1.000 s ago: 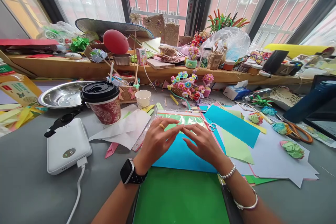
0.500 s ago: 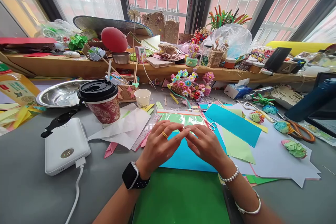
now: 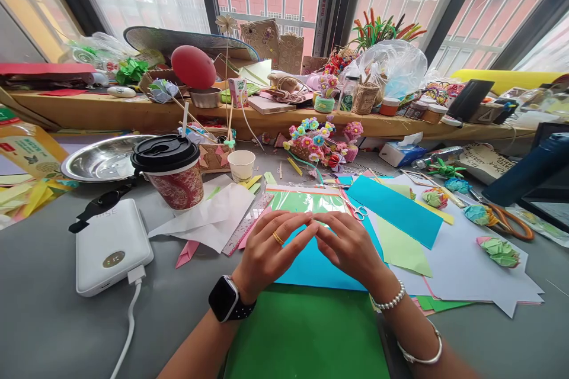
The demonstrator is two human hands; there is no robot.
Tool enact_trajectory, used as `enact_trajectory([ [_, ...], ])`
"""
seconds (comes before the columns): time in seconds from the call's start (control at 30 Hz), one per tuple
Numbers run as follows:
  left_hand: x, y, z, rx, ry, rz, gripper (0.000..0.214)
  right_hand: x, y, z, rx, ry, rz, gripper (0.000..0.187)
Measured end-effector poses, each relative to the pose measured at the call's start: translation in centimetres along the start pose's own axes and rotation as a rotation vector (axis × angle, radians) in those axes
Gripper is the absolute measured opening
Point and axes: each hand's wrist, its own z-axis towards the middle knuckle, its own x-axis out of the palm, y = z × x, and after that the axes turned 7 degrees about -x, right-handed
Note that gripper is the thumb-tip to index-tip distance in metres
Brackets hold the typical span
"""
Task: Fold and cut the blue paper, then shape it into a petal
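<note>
My left hand [image 3: 271, 249], with a gold ring and a black watch, and my right hand [image 3: 349, 246], with silver bracelets, meet fingertip to fingertip over a blue paper sheet [image 3: 311, 263]. Both hands curl into a pinch around something small between them; I cannot make out what it is. A light green sheet [image 3: 306, 201] lies just beyond the fingers. A dark green sheet [image 3: 306, 331] lies under my wrists at the table's near edge.
A lidded paper cup [image 3: 171, 169], a white power bank [image 3: 113, 246] with cable and a steel dish [image 3: 104, 157] stand at left. Coloured papers [image 3: 395, 210], folded paper flowers [image 3: 498, 250], small scissors [image 3: 358, 210] and orange scissors [image 3: 509, 222] lie at right. A cluttered wooden shelf [image 3: 133, 112] runs behind.
Both hands have drawn slightly toward me and closer together, fingers curling from flat on the paper into a pinch. The view shifted slightly.
</note>
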Motion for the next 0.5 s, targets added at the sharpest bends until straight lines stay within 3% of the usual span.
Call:
enact_trajectory([
  [0.5,0.03,-0.13,0.14,0.013,-0.011,-0.001,0.026,-0.13,0.08,0.07,0.003,0.001,0.007,0.022],
])
